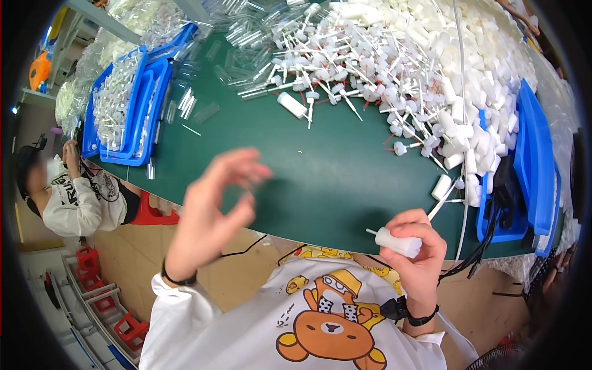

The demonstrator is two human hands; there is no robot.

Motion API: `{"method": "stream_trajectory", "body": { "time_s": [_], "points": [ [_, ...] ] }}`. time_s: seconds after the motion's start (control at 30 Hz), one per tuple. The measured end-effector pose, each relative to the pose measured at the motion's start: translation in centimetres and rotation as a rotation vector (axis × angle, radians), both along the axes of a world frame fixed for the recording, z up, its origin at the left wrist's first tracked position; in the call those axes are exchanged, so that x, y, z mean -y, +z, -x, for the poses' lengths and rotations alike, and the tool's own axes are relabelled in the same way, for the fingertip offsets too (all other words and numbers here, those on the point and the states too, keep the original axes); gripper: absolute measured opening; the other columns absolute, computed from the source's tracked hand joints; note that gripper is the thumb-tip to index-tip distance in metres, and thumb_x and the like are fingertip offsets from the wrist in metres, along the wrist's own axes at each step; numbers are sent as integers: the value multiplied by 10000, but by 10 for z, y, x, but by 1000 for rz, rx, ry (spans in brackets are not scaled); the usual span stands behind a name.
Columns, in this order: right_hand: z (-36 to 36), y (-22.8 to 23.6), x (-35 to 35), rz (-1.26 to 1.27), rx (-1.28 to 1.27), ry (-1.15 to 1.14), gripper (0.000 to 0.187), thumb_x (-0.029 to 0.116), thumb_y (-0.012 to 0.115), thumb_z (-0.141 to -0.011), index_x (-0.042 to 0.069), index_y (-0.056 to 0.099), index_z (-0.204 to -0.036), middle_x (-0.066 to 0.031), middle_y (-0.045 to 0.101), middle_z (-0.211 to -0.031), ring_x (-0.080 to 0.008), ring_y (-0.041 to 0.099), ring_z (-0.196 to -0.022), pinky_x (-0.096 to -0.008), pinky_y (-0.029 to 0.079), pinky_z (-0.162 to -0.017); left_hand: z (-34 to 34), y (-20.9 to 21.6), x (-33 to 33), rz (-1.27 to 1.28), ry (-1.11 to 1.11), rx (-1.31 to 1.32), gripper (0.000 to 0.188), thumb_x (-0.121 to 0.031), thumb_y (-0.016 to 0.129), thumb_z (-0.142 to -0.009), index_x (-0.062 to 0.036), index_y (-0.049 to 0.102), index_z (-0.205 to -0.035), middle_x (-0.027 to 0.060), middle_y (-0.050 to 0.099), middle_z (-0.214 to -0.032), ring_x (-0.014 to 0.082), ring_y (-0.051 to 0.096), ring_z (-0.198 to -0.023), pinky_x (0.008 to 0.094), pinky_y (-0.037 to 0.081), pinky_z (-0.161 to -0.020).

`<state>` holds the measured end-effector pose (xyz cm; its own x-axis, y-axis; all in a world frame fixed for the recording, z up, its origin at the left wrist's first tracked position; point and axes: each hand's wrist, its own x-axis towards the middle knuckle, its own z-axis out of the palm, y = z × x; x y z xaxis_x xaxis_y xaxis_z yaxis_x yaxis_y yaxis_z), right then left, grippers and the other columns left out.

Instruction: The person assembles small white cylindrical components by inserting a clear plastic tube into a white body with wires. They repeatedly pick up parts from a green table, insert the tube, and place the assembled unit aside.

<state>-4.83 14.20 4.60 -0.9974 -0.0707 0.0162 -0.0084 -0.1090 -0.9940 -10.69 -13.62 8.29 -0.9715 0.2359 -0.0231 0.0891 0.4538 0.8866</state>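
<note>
My right hand (419,246) grips a white plastic cylinder (399,243) just over the table's near edge. A thin white stem pokes out of the cylinder's left end, and its right end looks translucent. To the left, my left hand (213,206) is raised above the table, slightly blurred, with its fingers curved and apart from the thumb; I make out nothing held in it. Nearest to the right hand on the table lie a loose white cylinder (441,187) and a thin white stick. Another white cylinder (291,105) lies farther back on the green table (302,179).
Thin-stemmed white parts (364,68) form a large heap at the back, beside clear tubes (246,37) and piled white cylinders (487,92). Blue trays (154,111) stand left; a blue bin (530,154) and black cables (493,225) are at right. A person (74,191) sits at far left.
</note>
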Motion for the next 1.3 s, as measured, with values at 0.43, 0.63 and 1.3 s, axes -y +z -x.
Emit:
{"method": "stream_trajectory", "body": {
  "time_s": [0.43, 0.63, 1.3],
  "points": [
    [0, 5, -8, -188, -302, 59, 276, -21, 774, -636, 14, 627, -867, -122, 625, -892, -194, 604, -785, -276, 487, -645, -42, -17, -86, -180, -435, 75, 348, -83, 610, -838, 4, 506, -1158, 92, 466, -841, 200, 471, -756, 300, 426, -659],
    [-2, 5, -18, -154, -324, 50, 286, 2, 796, -627, 21, 627, -856, -118, 630, -852, -189, 604, -743, -268, 483, -614, -39, -24, -86, -115, -510, -30, 349, -127, 630, -834, 6, 510, -1134, 100, 452, -821, 224, 470, -753, 304, 403, -663],
    [3, -3, -23, 118, 102, 306, 232, 99, 848, -561, 58, 680, -716, -11, 625, -726, -127, 459, -742, -281, 325, -700, -36, -43, -96, -642, -868, 842, 193, -178, 494, -945, 12, 467, -959, 71, 505, -858, 137, 508, -748, 299, 407, -660]
  ]
}}
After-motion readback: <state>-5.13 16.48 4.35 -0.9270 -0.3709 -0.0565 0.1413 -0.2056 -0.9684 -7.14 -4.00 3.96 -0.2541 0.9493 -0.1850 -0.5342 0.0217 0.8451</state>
